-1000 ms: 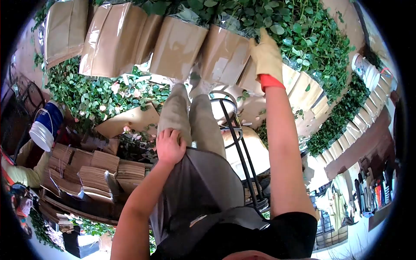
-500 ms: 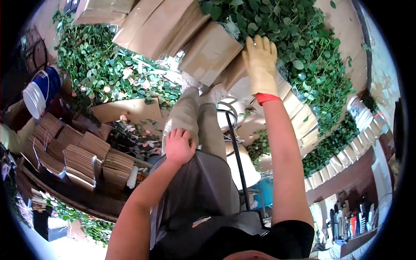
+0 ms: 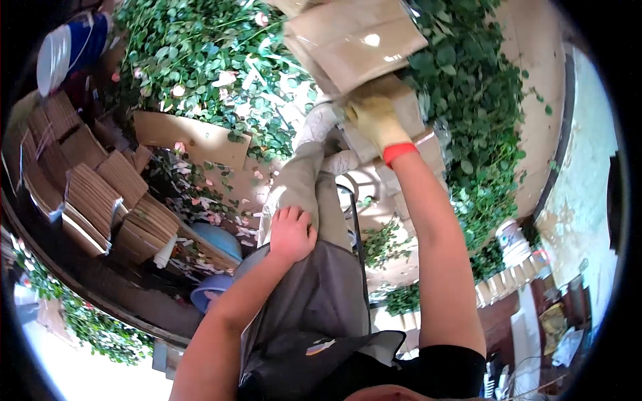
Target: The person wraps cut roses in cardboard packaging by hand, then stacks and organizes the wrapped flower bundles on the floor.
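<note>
My right hand (image 3: 378, 121), in a yellow glove with a red cuff, is at a brown cardboard-wrapped bundle (image 3: 403, 107). Its fingers are bent at the bundle's near-left side, and the fingertips are partly blurred. Just beyond it lies a larger cardboard wrap (image 3: 354, 47) with a shiny clear film. Leafy rose stems (image 3: 461, 100) spread along the right of these wraps. My left hand (image 3: 292, 234) is bare and lies over my thigh on the grey apron (image 3: 311, 281), its fingers laid out and holding nothing.
Cut leaves and pale petals (image 3: 200, 73) cover the floor ahead. A flat cardboard piece (image 3: 190, 140) lies among them. On the left, a curved bench holds stacked corrugated cardboard (image 3: 97, 200) beside a blue-and-white bucket (image 3: 73, 50). A white bucket (image 3: 513, 242) stands right, near the wall.
The view has shifted. My right hand has moved left and closer to my legs, its fingers going from stretched out to bent. My left hand stays on the thigh.
</note>
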Tool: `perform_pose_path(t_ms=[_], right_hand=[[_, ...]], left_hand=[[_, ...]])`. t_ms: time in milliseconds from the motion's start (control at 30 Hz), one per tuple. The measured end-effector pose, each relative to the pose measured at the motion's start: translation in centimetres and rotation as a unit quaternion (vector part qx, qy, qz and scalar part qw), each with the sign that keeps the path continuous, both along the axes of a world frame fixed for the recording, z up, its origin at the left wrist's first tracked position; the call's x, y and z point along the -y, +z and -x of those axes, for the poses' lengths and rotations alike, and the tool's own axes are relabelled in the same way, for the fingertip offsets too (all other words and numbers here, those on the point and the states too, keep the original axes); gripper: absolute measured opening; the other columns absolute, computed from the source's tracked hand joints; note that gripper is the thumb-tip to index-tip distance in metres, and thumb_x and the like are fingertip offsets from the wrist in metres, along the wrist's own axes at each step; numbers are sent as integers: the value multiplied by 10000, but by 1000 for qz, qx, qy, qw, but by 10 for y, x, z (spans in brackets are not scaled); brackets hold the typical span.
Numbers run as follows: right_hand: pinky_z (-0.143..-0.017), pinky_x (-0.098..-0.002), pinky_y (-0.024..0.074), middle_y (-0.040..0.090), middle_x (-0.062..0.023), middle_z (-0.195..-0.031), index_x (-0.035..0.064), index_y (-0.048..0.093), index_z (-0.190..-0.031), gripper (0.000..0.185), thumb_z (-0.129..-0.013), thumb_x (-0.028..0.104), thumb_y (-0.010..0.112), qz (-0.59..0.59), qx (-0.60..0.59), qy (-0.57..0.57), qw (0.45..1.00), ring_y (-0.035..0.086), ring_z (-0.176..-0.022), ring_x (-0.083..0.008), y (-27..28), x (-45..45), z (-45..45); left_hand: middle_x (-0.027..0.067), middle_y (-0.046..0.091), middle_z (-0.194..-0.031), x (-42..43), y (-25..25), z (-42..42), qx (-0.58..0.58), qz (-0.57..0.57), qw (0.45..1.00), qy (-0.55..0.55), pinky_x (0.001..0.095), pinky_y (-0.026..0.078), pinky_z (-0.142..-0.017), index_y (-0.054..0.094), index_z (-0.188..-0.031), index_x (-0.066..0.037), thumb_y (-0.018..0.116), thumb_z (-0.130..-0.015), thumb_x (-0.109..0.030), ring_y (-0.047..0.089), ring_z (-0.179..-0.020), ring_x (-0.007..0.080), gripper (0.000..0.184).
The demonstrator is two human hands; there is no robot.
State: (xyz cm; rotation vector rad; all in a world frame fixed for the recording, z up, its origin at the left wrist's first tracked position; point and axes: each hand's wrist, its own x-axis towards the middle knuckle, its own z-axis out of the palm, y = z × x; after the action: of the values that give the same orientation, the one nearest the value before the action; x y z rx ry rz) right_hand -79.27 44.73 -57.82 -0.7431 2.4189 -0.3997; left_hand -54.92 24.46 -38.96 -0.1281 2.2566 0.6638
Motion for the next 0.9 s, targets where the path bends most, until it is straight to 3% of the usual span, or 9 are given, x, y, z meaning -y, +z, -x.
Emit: perform_pose_path(t_ms=[133, 267, 333, 400, 533, 633, 733, 800, 900], right_hand=[[-846, -465, 561, 770, -170, -1004, 38, 765, -989, 261, -971, 250, 615, 102, -88, 56, 989, 721, -984, -340, -5, -12, -6], [-865, -407, 557, 788, -132, -1005, 7, 781, -1074, 352, -974, 334, 697, 89, -17, 9, 996, 728, -985, -270, 54, -8, 28], [-850, -356, 538, 789, -77, -958, 14, 783, -1111, 409, -988, 398, 716, -28, 266, -370, 890, 690, -944, -153, 126, 12, 65], [-845, -303, 507, 764, -21, -903, 27, 789, -1105, 446, -1017, 448, 670, 43, 140, -333, 931, 627, -930, -82, 176, 26, 96], [-861, -295, 488, 736, -93, -932, 26, 766, -1082, 522, -1028, 519, 605, -5, 35, -323, 946, 617, -870, -123, 214, 72, 165], [-922, -312, 468, 721, -101, -1049, -38, 718, -1123, 588, -1027, 526, 586, 126, 16, -312, 941, 613, -945, -186, 210, 109, 199], [-947, -340, 485, 735, -147, -1165, -33, 700, -1199, 530, -1040, 459, 582, -35, 35, -234, 971, 652, -1039, -221, 126, 79, 233], [-1038, -423, 494, 696, -276, -1235, -28, 688, -1247, 447, -1059, 349, 537, 6, -50, -179, 983, 654, -1184, -414, 140, 91, 193], [-1109, -402, 456, 657, -227, -1361, -10, 694, -1275, 404, -1059, 303, 559, 78, -92, -147, 982, 610, -1283, -356, 153, 63, 159]], left_hand=[[129, 640, -1125, -4, -2, -8, -20, -4, 998, 62, 499, 407, -1081, 708, -1008, -76, 648, -848, -227, 571, -1141, 333, 228], [127, 639, -1140, -8, 2, -16, -13, -16, 990, 136, 511, 384, -1103, 710, -1023, -78, 657, -843, -214, 553, -1168, 341, 232], [119, 645, -1144, -13, 1, -28, -18, -14, 987, 161, 511, 392, -1089, 718, -1050, -87, 672, -841, -210, 558, -1172, 343, 247], [117, 643, -1150, -15, 1, -40, -13, -8, 983, 181, 514, 383, -1097, 720, -1048, -88, 674, -836, -201, 553, -1179, 343, 244], [114, 636, -1167, -6, -5, -58, -30, 26, 971, 234, 518, 375, -1103, 719, -1037, -90, 675, -829, -186, 551, -1172, 339, 233], [122, 620, -1192, -2, -12, -44, -4, -5, 968, 252, 558, 323, -1139, 720, -1041, -78, 667, -828, -195, 532, -1206, 340, 249], [126, 617, -1196, -1, -10, -31, 17, -23, 969, 246, 578, 304, -1151, 719, -1051, -76, 663, -830, -205, 523, -1221, 340, 262], [126, 621, -1190, 6, -9, -25, 13, -15, 970, 243, 575, 311, -1144, 718, -1050, -77, 663, -832, -211, 524, -1216, 337, 262], [127, 626, -1180, 4, -12, -21, 1, -6, 968, 250, 564, 320, -1136, 717, -1041, -75, 662, -834, -221, 528, -1208, 335, 258]])
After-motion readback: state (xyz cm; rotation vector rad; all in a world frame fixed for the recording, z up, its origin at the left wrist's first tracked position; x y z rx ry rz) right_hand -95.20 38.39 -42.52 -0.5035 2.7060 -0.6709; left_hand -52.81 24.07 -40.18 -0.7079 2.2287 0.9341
